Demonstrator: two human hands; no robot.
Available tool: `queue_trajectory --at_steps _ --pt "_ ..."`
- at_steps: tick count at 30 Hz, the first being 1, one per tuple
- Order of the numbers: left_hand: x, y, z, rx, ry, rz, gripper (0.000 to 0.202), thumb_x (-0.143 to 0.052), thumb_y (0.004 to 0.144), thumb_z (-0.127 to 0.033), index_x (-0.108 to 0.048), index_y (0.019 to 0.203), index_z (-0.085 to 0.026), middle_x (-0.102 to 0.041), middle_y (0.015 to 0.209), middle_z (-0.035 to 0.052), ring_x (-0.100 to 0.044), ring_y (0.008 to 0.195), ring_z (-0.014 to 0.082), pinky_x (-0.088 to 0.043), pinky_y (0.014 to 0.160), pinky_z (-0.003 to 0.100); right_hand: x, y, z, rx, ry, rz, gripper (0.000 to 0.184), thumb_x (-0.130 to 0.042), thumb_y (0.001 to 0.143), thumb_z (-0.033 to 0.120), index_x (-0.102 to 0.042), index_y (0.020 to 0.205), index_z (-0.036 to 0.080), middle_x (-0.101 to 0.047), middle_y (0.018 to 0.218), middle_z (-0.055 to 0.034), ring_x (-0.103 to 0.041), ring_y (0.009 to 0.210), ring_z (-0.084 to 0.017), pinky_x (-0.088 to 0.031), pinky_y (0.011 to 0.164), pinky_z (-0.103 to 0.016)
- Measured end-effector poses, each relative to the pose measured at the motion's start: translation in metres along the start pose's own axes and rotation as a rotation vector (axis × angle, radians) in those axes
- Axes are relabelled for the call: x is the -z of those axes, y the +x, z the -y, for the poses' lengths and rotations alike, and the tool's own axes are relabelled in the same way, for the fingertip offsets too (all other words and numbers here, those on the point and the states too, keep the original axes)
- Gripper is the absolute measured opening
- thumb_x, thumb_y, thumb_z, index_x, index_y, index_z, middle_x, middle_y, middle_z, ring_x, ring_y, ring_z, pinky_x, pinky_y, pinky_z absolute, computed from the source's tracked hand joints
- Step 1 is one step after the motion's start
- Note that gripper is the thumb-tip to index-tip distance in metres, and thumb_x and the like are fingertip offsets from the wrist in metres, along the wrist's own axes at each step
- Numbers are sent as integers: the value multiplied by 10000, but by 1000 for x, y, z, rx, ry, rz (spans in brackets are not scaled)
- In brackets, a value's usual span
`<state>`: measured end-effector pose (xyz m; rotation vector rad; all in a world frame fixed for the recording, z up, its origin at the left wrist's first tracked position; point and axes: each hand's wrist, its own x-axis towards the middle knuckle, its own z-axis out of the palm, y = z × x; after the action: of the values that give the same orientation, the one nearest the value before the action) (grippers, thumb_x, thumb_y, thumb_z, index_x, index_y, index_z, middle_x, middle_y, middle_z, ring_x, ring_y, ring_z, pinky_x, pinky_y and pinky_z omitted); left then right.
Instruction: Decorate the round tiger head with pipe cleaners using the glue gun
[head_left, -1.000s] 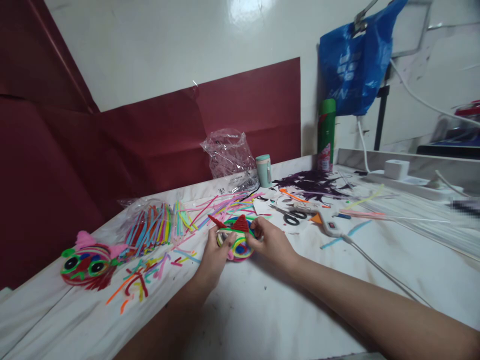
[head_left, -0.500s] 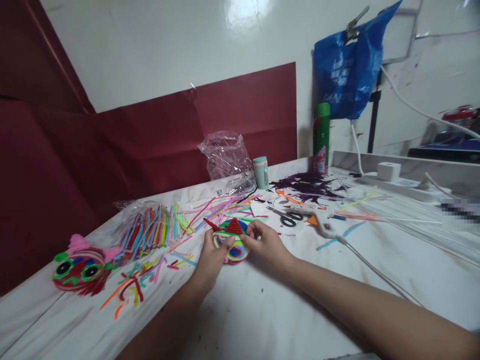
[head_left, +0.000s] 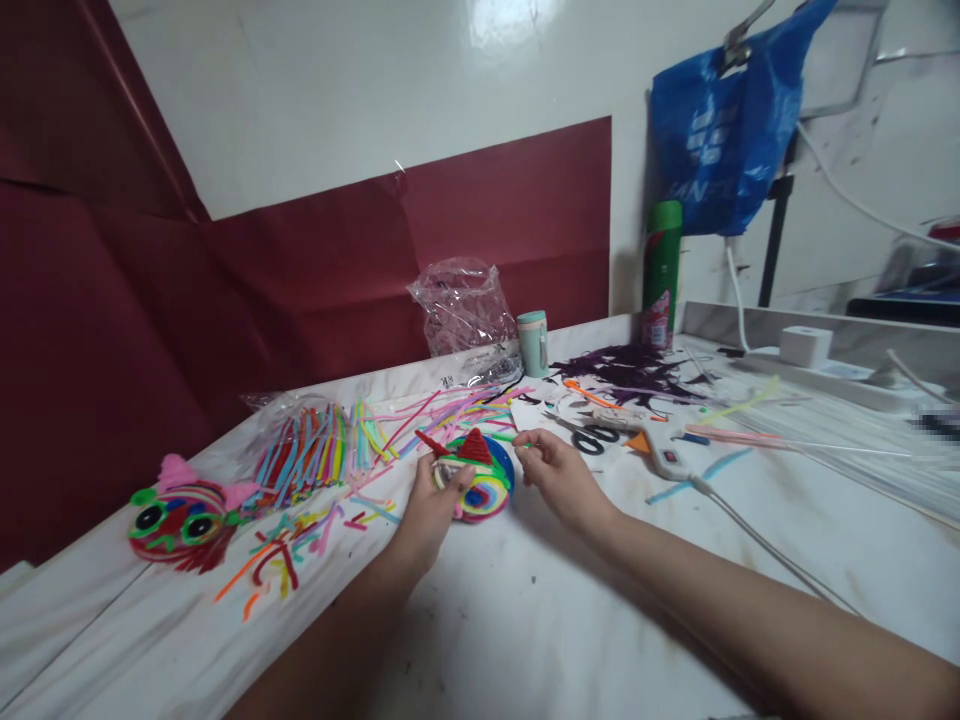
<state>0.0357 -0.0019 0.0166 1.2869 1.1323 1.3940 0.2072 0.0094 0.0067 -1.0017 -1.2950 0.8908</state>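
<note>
A round pipe-cleaner animal head (head_left: 487, 498) rests in my left hand (head_left: 433, 512), the thumb pressed over its front. It has coiled bands of several colours, a ringed eye with a blue centre, and two red pointed ears. My right hand (head_left: 553, 475) is just right of the head, apart from it, with thumb and fingertips pinched together. A green pipe cleaner (head_left: 511, 438) shows by those fingertips; whether they grip it I cannot tell. A second animal head (head_left: 176, 520) with pink ears and green-rimmed eyes lies at the left.
Cut pipe-cleaner pieces (head_left: 277, 560) and a bag of pipe cleaners (head_left: 304, 445) lie left. Scissors (head_left: 589, 440) and a corded white glue gun (head_left: 664, 450) are at the right. Behind stand a mint cup (head_left: 532, 345), purple shreds (head_left: 630, 370) and a green spray can (head_left: 662, 270).
My right hand has drawn away from the animal head to the right, opening a gap. My left hand still holds the head. The whole view has shifted slightly.
</note>
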Motion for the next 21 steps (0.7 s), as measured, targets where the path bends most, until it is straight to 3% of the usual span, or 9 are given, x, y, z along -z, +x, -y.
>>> queue_trajectory --at_steps 2,4,7,11,15,21 --pt "1 1 1 6 -2 7 494 -735 676 -402 -493 1053 -195 -625 822 -6 -587 695 130 -438 620 236 0 -6 3 102 -86 22 136 -518 742 311 -576 789 197 -464 540 55 -439 512 -137 -353 510 -262" --pt "2 2 3 10 12 8 492 -733 681 -412 -492 1051 -194 -619 816 -8 -582 683 127 -428 598 229 0 -13 3 291 -244 65 114 -494 761 217 -604 762 190 -566 644 -3 -517 616 -163 -408 589 -286" --pt "4 3 6 4 7 15 516 -739 678 -427 -490 1068 -197 -614 820 -9 -575 674 124 -419 585 223 -1 -19 0 558 -454 123 210 -449 776 105 -647 803 170 -615 742 -61 -570 723 -194 -457 654 -310" --pt "3 1 5 -20 28 25 505 -724 696 -433 -491 1075 -193 -618 833 1 -571 666 122 -412 572 222 -1 -21 -2 719 -592 154 286 -435 821 72 -671 967 144 -607 776 -88 -576 748 -206 -495 650 -310" --pt "2 0 3 -39 104 24 446 -703 715 -427 -485 1027 -196 -629 869 13 -599 732 138 -446 630 239 -3 -24 -1 767 -722 162 312 -443 827 62 -682 1019 120 -607 778 -111 -571 741 -230 -505 643 -345" --pt "3 0 3 -59 120 19 441 -711 696 -429 -490 1005 -206 -629 848 4 -613 743 153 -469 650 258 -4 -23 -7 588 -580 159 327 -452 783 26 -688 994 107 -623 808 -109 -603 790 -223 -527 708 -352"
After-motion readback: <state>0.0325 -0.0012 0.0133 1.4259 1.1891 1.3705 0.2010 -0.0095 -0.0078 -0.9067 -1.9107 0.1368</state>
